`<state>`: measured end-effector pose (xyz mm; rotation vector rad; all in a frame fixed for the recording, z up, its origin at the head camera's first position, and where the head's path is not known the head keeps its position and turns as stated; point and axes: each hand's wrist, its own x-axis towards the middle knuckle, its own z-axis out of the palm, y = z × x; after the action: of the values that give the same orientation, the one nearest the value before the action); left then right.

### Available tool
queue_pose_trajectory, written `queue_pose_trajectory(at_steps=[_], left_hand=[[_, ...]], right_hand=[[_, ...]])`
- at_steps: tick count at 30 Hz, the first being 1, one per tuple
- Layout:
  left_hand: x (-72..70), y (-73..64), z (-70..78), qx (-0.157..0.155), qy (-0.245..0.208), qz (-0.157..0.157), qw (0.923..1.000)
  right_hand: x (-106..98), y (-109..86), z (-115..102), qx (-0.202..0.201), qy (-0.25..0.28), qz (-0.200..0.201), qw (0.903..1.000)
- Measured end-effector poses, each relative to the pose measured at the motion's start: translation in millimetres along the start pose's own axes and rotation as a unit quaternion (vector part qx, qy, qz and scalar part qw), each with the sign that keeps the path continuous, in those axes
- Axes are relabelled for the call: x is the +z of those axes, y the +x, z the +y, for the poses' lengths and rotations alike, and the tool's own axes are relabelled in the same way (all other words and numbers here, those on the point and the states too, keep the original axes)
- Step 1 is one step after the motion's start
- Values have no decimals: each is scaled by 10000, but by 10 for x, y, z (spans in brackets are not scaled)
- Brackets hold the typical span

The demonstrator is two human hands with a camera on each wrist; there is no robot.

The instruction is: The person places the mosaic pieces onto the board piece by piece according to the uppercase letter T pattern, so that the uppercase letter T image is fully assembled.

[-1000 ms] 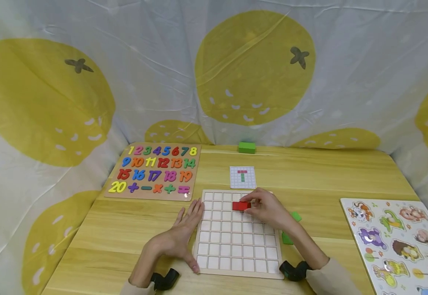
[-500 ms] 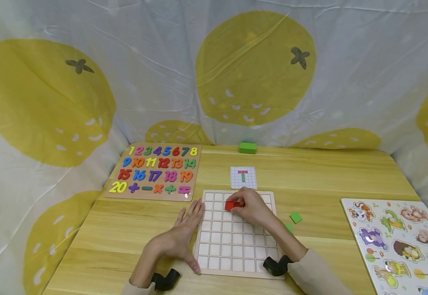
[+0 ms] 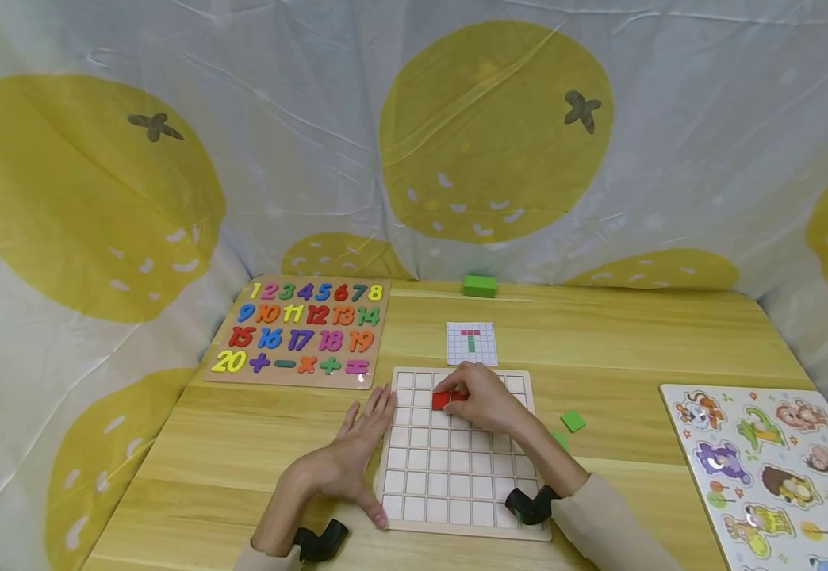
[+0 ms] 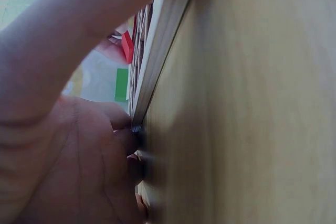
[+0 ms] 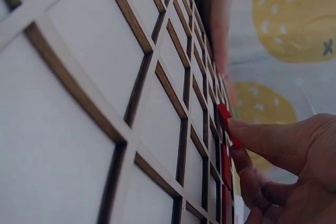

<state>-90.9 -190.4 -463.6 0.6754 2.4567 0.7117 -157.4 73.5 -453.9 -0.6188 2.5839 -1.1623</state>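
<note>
A wooden grid board [image 3: 448, 460] with square cells lies at the middle of the table. My right hand [image 3: 483, 399] pinches a red square tile [image 3: 441, 401] between thumb and fingers over the second row. In the right wrist view the held tile [image 5: 228, 124] tilts at its cell, and beyond it two more red tiles [image 5: 226, 163] sit in the grid; my fingers partly hide them in the head view. My left hand [image 3: 343, 468] rests along the board's left edge, fingers and thumb spread against its side.
Two green tiles [image 3: 573, 420] lie just right of the board, partly behind my right forearm. A pattern card [image 3: 471, 344] and a green block [image 3: 481, 286] are beyond it. A number board [image 3: 314, 379] stands left, an animal puzzle [image 3: 731, 404] right.
My right hand has moved left along the second row with the red tile, uncovering more of the green tiles. The left hand stays in place.
</note>
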Motion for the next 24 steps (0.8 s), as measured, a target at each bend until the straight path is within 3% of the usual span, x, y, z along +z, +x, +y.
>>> queue_pose_trajectory(at_steps=[24], left_hand=[[-3,3,11,17,48,17,10000]], right_hand=[[-1,37,78,103,277,112,9995]])
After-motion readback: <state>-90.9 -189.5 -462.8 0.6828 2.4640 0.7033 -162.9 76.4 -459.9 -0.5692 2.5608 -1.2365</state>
